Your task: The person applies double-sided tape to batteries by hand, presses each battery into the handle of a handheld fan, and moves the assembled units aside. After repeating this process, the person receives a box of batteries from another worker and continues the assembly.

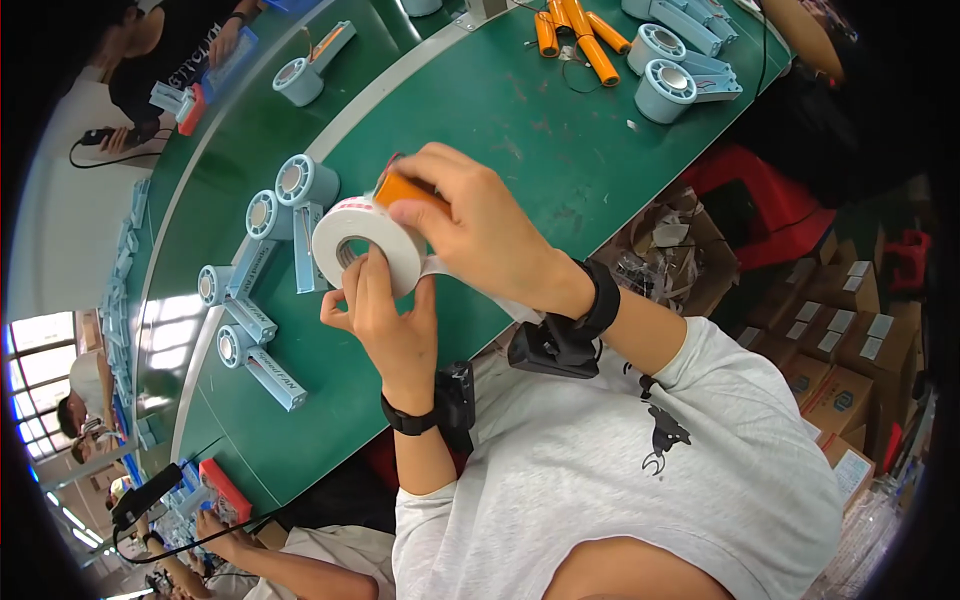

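My left hand (pixel 388 335) is closed on a roll of white tape (pixel 390 240), with fingers reaching into its core. A loose strip of the tape trails off the roll beneath my right wrist. In my right hand (pixel 480 220) is an orange cylindrical battery (pixel 402 190), pinched between thumb and fingers against the upper edge of the roll. A bit of red wire shows at the battery's far end. Just left of the roll lie light blue handheld fan housings, the nearest with a round head (pixel 308 180) and an open handle.
Several orange batteries (pixel 590 50) with wires lie at the far side of the green table (pixel 450 130), beside more blue fan housings (pixel 665 90). Further housings (pixel 270 375) lie left. A conveyor belt (pixel 215 170) runs behind. Co-workers sit around; cartons (pixel 820 320) stand right.
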A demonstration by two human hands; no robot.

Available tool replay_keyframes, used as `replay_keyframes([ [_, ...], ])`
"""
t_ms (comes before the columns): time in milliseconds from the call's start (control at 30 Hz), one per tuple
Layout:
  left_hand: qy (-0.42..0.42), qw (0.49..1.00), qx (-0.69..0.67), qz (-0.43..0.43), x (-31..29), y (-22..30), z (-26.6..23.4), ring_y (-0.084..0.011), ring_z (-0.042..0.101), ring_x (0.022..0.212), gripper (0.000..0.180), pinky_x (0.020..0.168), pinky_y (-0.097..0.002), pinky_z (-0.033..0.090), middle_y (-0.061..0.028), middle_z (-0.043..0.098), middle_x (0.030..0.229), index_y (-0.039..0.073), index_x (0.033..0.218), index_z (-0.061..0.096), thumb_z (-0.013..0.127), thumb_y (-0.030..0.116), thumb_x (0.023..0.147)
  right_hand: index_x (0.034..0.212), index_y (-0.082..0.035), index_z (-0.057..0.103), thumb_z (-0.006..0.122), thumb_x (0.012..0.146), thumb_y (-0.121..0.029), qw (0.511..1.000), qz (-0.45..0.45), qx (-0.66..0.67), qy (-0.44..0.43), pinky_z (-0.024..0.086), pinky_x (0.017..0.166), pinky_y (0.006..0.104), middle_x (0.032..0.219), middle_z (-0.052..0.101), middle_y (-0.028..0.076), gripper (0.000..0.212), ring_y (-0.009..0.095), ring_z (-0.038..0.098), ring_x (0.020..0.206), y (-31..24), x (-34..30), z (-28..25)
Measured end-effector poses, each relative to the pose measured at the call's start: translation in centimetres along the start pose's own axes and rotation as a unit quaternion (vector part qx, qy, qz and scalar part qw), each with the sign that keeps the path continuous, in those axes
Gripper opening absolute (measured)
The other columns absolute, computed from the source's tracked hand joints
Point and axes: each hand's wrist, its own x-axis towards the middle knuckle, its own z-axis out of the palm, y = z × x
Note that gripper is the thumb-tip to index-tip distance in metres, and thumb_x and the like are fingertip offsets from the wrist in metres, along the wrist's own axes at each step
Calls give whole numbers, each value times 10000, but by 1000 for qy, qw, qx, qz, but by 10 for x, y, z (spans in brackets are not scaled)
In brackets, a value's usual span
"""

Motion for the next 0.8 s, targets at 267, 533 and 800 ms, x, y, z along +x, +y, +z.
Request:
replay_keyframes([
  [267, -43, 977, -133, -162, 6, -11, -11, -262, 516, 952, 495, 877, -398, 255, -116, 579, 948, -25, 1090, 514, 726, 227, 721, 1044, 63, 537, 574, 842, -97, 992, 36, 118, 11, 434, 688, 229, 919, 586, 72, 260, 97, 535, 791, -4, 7, 0],
  [533, 41, 998, -47, -10, 5, -6, 0, -256, 492, 835, 446, 848, -394, 261, -111, 562, 890, -26, 1050, 515, 711, 221, 734, 1042, 56, 536, 550, 872, -110, 963, 123, 241, -3, 440, 697, 202, 896, 589, 51, 238, 81, 532, 795, -7, 20, -7],
  [800, -50, 998, 32, 15, 4, -1, -3, -220, 514, 889, 397, 789, -355, 261, -111, 553, 873, -19, 1034, 524, 699, 174, 734, 1006, 35, 541, 534, 881, -99, 913, 217, 335, 81, 437, 686, 207, 880, 575, 41, 184, 65, 522, 783, 24, 23, 38],
])
